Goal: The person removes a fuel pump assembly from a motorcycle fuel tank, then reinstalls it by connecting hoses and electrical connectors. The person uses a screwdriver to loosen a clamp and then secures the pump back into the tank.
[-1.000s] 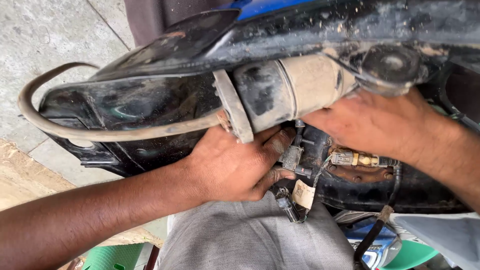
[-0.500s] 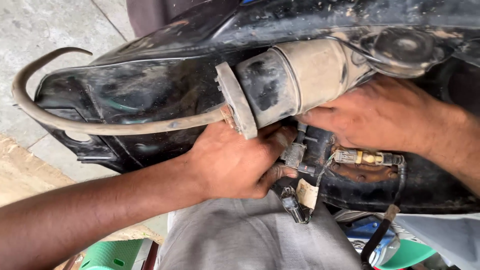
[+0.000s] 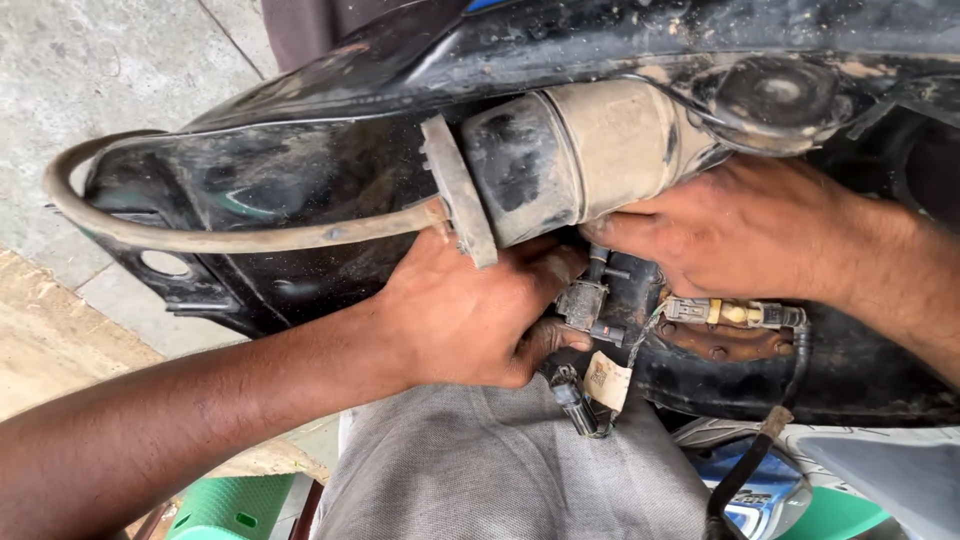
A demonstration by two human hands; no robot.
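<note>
Black, mud-caked vehicle underside (image 3: 330, 190) fills the view, tilted over the person's grey-clothed lap (image 3: 500, 470). Dusty grey cylinder (image 3: 580, 155) with a flat flange sits under the frame, top centre. Left hand (image 3: 470, 320) directly below the flange, grip curled around a small dark connector block (image 3: 583, 300), thumb underneath it. Right hand (image 3: 740, 230) comes in from the right, just beside the cylinder's lower edge; fingers pressed together and pointed at the same connector, tips touching the left hand's. Can't tell if it's pinching anything. Tan hose (image 3: 200, 235) loops left from the flange. Yellowish plug (image 3: 735, 313) on a wire sits just below the right hand. Paper tag (image 3: 605, 380) hangs under the connector. Concrete floor (image 3: 90, 70) at left.
</note>
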